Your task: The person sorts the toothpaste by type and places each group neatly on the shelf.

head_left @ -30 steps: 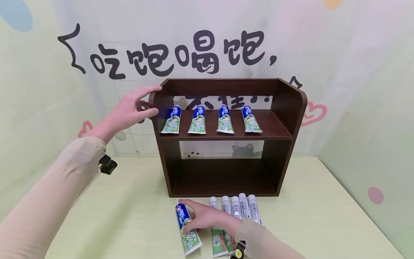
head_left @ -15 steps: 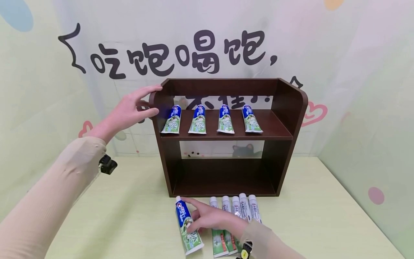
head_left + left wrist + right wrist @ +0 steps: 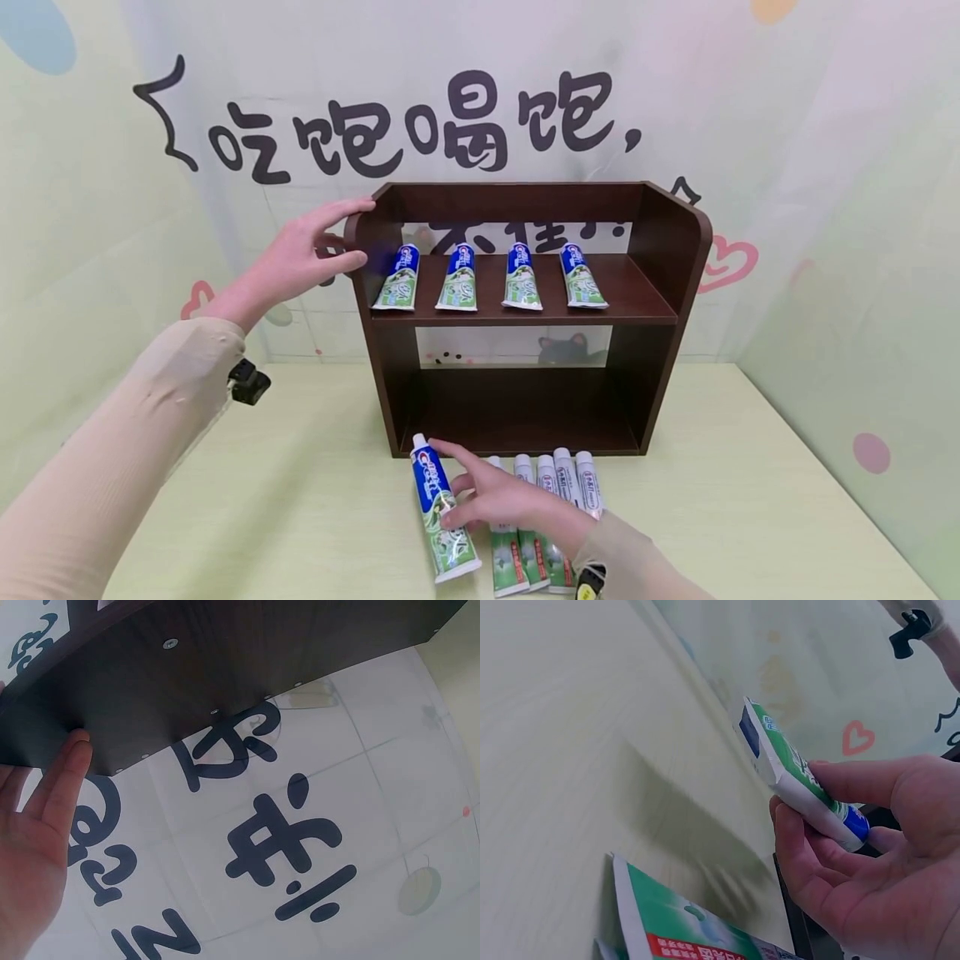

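My right hand (image 3: 498,500) pinches a blue, white and green toothpaste tube (image 3: 438,508) between thumb and fingers, its white cap pointing toward the shelf. In the right wrist view, that toothpaste tube (image 3: 799,776) is off the table, with a shadow below it. My left hand (image 3: 303,250) grips the left side panel of a dark brown two-tier shelf (image 3: 517,321). In the left wrist view, fingers of the left hand (image 3: 45,840) touch the panel's outer face. Several matching toothpaste tubes (image 3: 457,279) lie in a row on the upper tier, caps to the back.
White-and-green toothpaste tubes (image 3: 567,483), several of them, lie side by side on the pale table (image 3: 750,500), partly hidden by my right forearm. The shelf's lower tier (image 3: 517,408) faces me. Printed walls (image 3: 847,250) enclose the table at the back and sides.
My right hand has lifted the held toothpaste tube and moved slightly up and right, toward the shelf. The left hand and the tubes on the upper tier stay where they were.
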The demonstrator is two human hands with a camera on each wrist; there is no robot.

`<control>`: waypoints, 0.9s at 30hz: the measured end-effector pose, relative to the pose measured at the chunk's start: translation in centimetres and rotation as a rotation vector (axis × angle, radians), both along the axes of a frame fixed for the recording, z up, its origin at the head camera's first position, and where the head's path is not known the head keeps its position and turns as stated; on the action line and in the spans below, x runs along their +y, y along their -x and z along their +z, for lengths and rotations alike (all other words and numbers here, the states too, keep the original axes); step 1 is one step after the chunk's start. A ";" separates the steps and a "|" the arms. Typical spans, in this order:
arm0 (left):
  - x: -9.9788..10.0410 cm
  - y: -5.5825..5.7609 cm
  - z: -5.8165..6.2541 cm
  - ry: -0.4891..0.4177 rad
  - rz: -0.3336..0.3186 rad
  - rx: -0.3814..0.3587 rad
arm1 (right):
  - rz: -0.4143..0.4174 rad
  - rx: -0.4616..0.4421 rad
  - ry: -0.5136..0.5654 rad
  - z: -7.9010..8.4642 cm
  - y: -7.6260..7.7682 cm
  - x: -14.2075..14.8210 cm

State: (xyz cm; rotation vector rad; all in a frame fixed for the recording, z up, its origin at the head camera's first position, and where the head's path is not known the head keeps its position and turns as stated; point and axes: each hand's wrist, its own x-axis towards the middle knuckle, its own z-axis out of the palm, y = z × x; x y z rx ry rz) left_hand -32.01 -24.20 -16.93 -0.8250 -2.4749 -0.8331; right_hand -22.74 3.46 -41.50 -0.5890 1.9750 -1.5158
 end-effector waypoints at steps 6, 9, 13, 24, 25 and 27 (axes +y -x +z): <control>0.0 0.0 0.0 -0.003 0.002 -0.006 | -0.049 0.028 -0.004 1.0 -0.4 0.5; 0.0 0.0 0.0 -0.002 0.004 -0.006 | -0.059 0.058 -0.007 1.5 -0.6 0.9; 0.0 0.0 0.0 -0.002 0.002 -0.007 | -0.055 0.096 0.011 2.2 -0.7 1.4; 0.0 -0.1 0.0 0.002 0.001 -0.009 | -0.085 0.165 0.053 4.3 -1.2 2.9; 0.0 -0.1 0.1 0.002 0.001 -0.009 | -0.090 0.171 0.055 4.5 -1.2 3.1; 0.0 -0.1 0.1 0.003 0.002 -0.009 | -0.097 0.189 0.063 4.9 -1.2 3.4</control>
